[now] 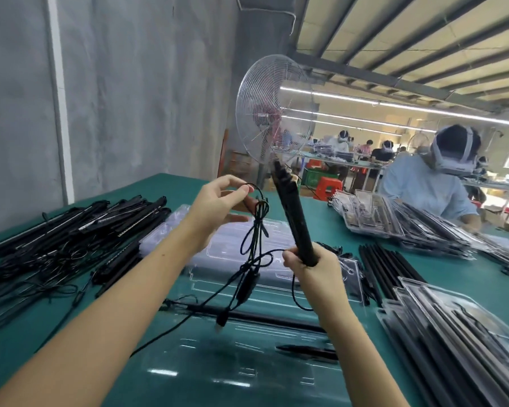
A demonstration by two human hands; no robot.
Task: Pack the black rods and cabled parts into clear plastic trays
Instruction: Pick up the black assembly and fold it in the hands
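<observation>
Far left: a pile of black rods [71, 236] with tangled leads lies on the green tabletop [441, 271]. Just right of it stands a stack of empty trays [171, 230], clear plastic, partly hidden by the left forearm. The left hand [218, 207] is raised above the tabletop; its grip is a pinch, thumb and forefinger closed on a loop of the cable [256, 230], the other fingers loosely extended. The cable hangs down from the pinch in loops, carrying an inline switch [247, 286] and ending in a plug [221, 318] over the open tray [206, 374] nearest the camera. One rod in the tray [276, 318] lies across it. The right hand [315, 268] has a full closed grip round the lower end of the held rod [291, 212], which tilts up and to the left towards a fan [274, 110]; whether it is one rod or several cannot be told. Further right lie loose rods [385, 265] side by side, then filled trays [459, 327]. A second person [429, 189] works at the far right.
</observation>
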